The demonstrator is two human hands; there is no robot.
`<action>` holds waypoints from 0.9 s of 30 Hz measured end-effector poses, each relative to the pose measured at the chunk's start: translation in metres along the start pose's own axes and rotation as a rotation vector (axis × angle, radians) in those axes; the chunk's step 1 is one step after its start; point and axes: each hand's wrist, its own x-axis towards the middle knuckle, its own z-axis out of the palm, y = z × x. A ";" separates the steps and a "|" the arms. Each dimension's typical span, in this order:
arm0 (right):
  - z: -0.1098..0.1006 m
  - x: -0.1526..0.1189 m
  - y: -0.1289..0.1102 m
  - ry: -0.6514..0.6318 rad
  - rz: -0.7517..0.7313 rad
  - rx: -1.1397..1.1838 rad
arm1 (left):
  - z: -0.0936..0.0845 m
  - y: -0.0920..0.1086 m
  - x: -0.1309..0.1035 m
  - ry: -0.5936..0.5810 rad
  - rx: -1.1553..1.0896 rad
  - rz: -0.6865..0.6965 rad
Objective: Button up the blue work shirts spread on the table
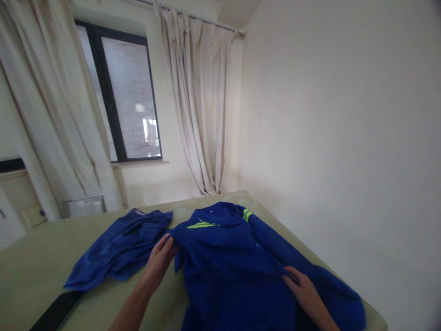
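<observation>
A blue work jacket (234,262) with yellow-green stripes lies on the bed, its collar end away from me and one sleeve stretched along the right side. My left hand (163,250) pinches the jacket's cloth near the shoulder on the left, lifting that edge a little. At the jacket's right side, my right hand (299,282) grips a fold of the front between thumb and fingers. The lower part of the jacket runs out of view at the bottom. Left of it, a second blue garment (120,246) lies loosely folded; its kind is unclear.
The bed (27,257) has a pale green cover and meets a white wall (337,128) on the right. A dark flat object (57,312), perhaps a phone, rests at the lower left. Behind are a window (132,96), curtains (203,92) and a clear box (83,205).
</observation>
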 end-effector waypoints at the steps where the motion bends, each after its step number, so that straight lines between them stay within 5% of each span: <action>1: 0.000 0.000 -0.001 0.007 0.002 -0.008 | -0.007 0.010 0.002 -0.062 0.043 0.000; 3: -0.001 0.001 -0.003 0.011 0.014 -0.028 | -0.017 0.031 0.005 -0.138 0.297 0.073; 7: 0.001 0.003 -0.006 0.025 0.063 -0.058 | -0.023 0.065 0.003 0.078 0.921 0.459; 9: -0.001 0.005 -0.007 0.040 0.077 -0.047 | -0.024 0.068 -0.002 0.071 1.078 0.533; 13: -0.014 0.010 -0.010 -0.035 0.112 0.063 | -0.047 0.040 -0.015 -0.212 1.106 0.158; 15: -0.023 0.012 -0.012 -0.075 0.150 0.124 | -0.068 0.014 -0.021 -0.182 1.281 0.106; 19: -0.033 0.013 -0.014 -0.094 0.184 0.152 | -0.100 -0.029 -0.032 0.021 1.626 0.251; 23: -0.025 0.010 -0.012 -0.119 0.147 0.136 | -0.096 -0.020 -0.031 0.055 1.459 0.247; 27: 0.004 0.008 -0.023 -0.034 0.139 0.105 | -0.083 0.047 0.007 0.394 0.723 0.217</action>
